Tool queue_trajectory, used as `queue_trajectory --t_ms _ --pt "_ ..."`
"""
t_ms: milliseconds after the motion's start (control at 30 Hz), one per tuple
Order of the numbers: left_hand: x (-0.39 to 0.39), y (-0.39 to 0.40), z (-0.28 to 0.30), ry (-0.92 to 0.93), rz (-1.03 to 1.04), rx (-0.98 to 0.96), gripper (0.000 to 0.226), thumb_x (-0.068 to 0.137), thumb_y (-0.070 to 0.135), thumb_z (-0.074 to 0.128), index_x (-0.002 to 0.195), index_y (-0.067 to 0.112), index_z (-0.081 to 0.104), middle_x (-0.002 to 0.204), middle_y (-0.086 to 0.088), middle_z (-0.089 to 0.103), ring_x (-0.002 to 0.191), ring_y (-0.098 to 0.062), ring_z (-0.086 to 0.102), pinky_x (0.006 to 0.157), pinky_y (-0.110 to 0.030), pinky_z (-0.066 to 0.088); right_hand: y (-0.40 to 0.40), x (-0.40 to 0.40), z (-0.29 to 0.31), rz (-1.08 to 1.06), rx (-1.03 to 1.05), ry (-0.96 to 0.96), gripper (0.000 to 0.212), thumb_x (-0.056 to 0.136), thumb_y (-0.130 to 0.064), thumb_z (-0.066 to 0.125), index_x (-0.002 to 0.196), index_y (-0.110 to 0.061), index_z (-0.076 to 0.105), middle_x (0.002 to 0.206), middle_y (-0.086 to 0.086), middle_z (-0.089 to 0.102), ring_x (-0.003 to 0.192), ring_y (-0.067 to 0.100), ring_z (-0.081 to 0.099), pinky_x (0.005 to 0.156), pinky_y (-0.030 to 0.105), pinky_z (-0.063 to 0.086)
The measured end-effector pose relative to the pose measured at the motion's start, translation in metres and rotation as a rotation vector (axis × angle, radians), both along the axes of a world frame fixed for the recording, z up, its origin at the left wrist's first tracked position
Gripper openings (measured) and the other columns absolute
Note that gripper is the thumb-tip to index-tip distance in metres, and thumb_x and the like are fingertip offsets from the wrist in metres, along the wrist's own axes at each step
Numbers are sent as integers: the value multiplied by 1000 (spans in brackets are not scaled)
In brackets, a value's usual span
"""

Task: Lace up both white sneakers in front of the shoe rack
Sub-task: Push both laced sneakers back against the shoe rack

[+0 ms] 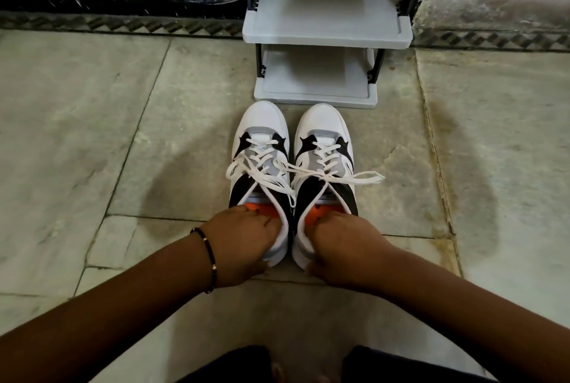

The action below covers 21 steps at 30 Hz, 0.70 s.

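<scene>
- The stone floor [92, 135] is big and grey, and the grey shoe rack [327, 33] stands at the far side.
- Two white sneakers sit side by side, toes just by the rack: the left sneaker [262, 135] and the right sneaker [324, 135].
- The left hand [243, 243] is curled around the left sneaker's heel. The right hand [342, 246] is curled around the right sneaker's heel.
- The white laces [308, 171] lie loose and untied, a little way ahead of both hands.
- I think the shoes are just being set in place. Next, a hand must let go and pick up the lace ends.
</scene>
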<state>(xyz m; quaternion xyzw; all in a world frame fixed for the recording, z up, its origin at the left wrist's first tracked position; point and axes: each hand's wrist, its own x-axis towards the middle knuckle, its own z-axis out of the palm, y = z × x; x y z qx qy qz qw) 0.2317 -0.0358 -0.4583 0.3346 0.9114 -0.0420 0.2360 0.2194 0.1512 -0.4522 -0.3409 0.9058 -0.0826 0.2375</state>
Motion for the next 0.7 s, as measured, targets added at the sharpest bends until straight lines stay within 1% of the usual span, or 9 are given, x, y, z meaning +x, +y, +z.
queue_trajectory --t_ms 67,100,167,233,333,400,500,600,700 --pt "-10 -4 -3 -35 -15 -25 57 76 37 64 119 5 46 115 -16 60 104 -34 57 93 -39 44 -3 -5 -2 23 -13 -1 30 87 -34 54 102 -8 57 108 10 61 96 27 58 75 32 46" --pt "-14 -5 -2 -35 -64 -14 56 74 37 65 117 6 46 112 -16 62 100 -34 59 90 -38 47 -3 -6 -4 46 6 -23 29 89 -32 53 104 -8 57 108 10 61 96 26 58 76 32 46" --pt "-16 -9 -5 -10 -229 16 54 61 43 72 98 7 56 84 -10 70 73 -28 67 68 -32 57 -4 -6 -3 106 79 -69 27 90 -27 51 108 -8 56 111 10 60 97 26 58 78 32 45" --pt "-18 -14 -14 63 -272 7 49 50 43 74 81 8 61 62 -5 68 52 -23 64 52 -28 56 -4 -8 0 145 115 -97 22 90 -21 51 106 -7 56 110 12 61 96 28 59 76 32 45" --pt "-17 -14 -18 18 -266 8 46 51 29 76 84 1 61 59 -12 67 51 -29 63 55 -35 58 -10 -12 5 157 159 -176 18 89 -12 52 105 -5 57 108 12 64 96 27 61 78 30 46" --pt "-15 -15 -22 9 -268 -15 47 46 28 80 83 2 65 58 -8 68 50 -24 63 57 -32 58 -12 -13 5 144 194 -197 21 88 -10 52 108 -5 57 109 12 64 97 26 62 82 31 48" --pt "-14 -10 -15 -34 -231 -10 55 46 26 82 92 1 64 64 -7 70 56 -21 65 63 -28 58 -12 -9 7 98 208 -180 22 88 -11 50 109 -7 56 105 11 66 93 26 62 71 27 40" --pt "-15 0 11 -155 -149 -114 60 74 8 66 124 -11 39 96 -26 65 80 -37 64 78 -42 53 -7 -5 10 56 195 -160 24 87 -8 48 110 -6 55 100 12 67 89 27 63 67 25 34" --pt "-11 8 37 -139 -68 -98 64 74 5 66 128 -7 36 101 -26 63 86 -36 63 78 -42 52 3 0 23 64 202 -154 30 85 -3 44 114 -2 54 99 14 69 88 30 64 67 28 37"
